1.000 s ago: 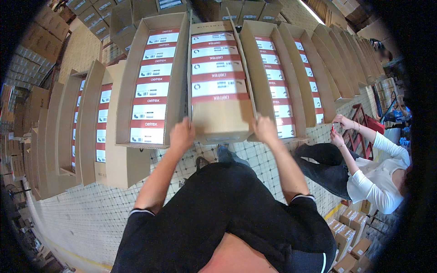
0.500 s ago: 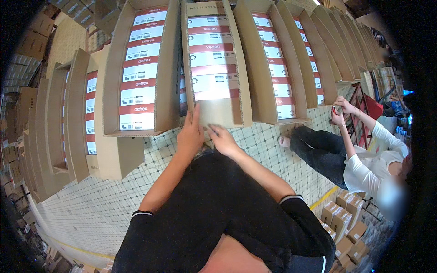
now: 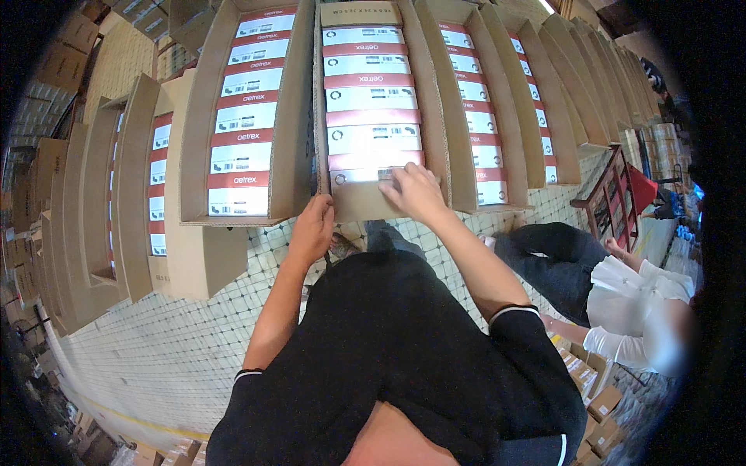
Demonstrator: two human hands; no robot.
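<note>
In front of me stands a long open cardboard carton [image 3: 437, 109] filled with a row of white and red shoe boxes [image 3: 373, 137]. My left hand [image 3: 312, 227] has its fingers curled around the near left corner of the carton. My right hand [image 3: 420, 194] lies with fingers bent and apart on the nearest shoe box, by its label and the carton's near flap [image 3: 365, 203]. That palm faces down, so what is under it is hidden.
Similar open cartons of shoe boxes stand left [image 3: 305, 116] and right [image 3: 458, 85] in a row. A person in a white top [image 3: 622, 299] is at the right, near a red metal cart [image 3: 614, 198]. Stacked cartons [image 3: 602, 404] stand on the tiled floor [image 3: 194, 349].
My right hand has moved up and right onto the nearest box, and my left down to the carton's corner. The near flap sits lower, baring that box. The person at right lowered their hands.
</note>
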